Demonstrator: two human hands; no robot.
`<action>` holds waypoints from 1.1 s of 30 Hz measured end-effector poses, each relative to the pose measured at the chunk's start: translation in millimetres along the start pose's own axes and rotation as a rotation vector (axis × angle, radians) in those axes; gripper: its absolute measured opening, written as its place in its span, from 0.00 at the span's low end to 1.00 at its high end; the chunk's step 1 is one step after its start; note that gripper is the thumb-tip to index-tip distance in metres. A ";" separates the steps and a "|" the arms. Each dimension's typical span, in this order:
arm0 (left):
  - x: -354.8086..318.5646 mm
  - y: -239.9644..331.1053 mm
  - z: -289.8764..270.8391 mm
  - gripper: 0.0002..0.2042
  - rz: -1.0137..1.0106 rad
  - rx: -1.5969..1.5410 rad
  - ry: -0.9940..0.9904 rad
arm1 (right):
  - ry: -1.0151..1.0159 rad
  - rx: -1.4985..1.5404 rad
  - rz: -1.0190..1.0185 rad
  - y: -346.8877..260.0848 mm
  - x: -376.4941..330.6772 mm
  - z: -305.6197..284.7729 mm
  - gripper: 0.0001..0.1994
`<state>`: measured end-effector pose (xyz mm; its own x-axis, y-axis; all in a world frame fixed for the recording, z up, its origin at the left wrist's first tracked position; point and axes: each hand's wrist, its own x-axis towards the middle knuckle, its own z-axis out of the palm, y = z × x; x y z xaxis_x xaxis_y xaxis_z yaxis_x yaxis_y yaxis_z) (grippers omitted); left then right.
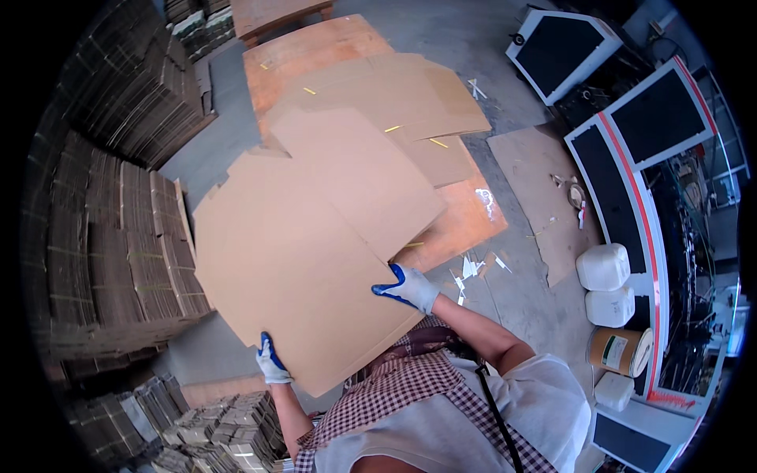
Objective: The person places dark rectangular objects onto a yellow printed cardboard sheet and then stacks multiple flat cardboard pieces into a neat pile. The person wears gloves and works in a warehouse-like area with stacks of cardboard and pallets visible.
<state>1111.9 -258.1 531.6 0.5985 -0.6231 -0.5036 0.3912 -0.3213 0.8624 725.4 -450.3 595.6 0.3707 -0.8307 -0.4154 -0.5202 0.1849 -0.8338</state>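
Nearest of all, my checked apron [410, 386] is hanging over a pale shirt [544, 402], just behind my hands. My left hand [271, 361] and right hand [408, 288], both in white-and-blue gloves, are closing on a large cardboard sheet [292, 244], the left on its near left edge, the right on its right edge. The sheet is stretching out ahead of both hands and blocking my view of much of what is under it.

Beyond my hands, more cardboard sheets [378, 87] are lying on the orange desk [465, 225], with thin yellow strips [439, 143] showing among them. Right of my right hand, white scraps [471, 266] are littering the grey floor [520, 299], and a flat cardboard piece [528, 189] is lying farther out. Past that, white jugs [603, 266] and a brown drum [619, 351] are standing beside a machine [611, 189] with dark panels and a red stripe.

Left of my left hand, tall cardboard stacks [130, 252] are rising along that side; smaller bundles [236, 430] are sitting below it. Far ahead of my hands, a brown table [276, 13] is standing.
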 end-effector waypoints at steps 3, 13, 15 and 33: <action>60.5 -42.7 3.3 0.24 -0.110 0.224 -0.043 | -0.067 -0.067 0.173 24.4 19.0 -5.5 0.35; 45.0 -27.3 -4.9 0.29 -0.312 0.096 -0.134 | 0.721 0.283 0.207 107.2 95.0 -206.0 0.15; 42.6 -16.6 13.8 0.31 -0.285 0.193 -0.063 | 0.779 0.659 0.128 147.3 164.7 -271.5 0.11; -2.4 43.8 444.6 0.35 0.942 1.596 -0.332 | 0.206 0.836 0.133 230.2 341.7 -358.0 0.32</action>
<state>816.8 -587.8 593.4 -0.0169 -0.9991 -0.0392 -0.9895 0.0111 0.1444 456.9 -879.6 391.9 0.1583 -0.8381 -0.5220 0.2158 0.5453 -0.8100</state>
